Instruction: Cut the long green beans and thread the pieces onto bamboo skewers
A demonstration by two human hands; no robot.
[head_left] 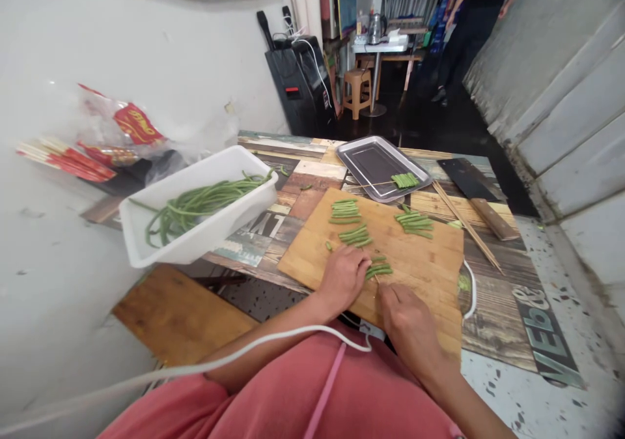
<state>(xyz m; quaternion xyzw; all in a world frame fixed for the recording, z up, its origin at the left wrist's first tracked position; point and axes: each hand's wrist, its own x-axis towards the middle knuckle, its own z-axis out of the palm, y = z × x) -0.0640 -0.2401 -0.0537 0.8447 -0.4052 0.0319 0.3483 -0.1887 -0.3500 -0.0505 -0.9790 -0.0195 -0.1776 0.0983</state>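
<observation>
On the wooden cutting board (305, 243), my left hand (343, 275) is curled with its fingertips pressed on a small row of cut green bean pieces (379, 270). My right hand (407, 312) is closed just to the right, gripping a thin wooden skewer (376, 279) whose point meets those pieces; most of it is hidden by the hand. Further up the board lie more bean bunches: one at top left (345, 210), one below it (355, 235) and one at right (414, 223). A finished bean skewer (405, 180) rests on the metal tray (343, 155).
A white plastic bin (234, 221) of long green beans (195, 208) stands at left. Right of the board are loose skewers (463, 224) and a cleaver (481, 195). A white-handled container (471, 289) is partly under the board. A white cable (234, 350) crosses my front. A person (469, 28) stands behind.
</observation>
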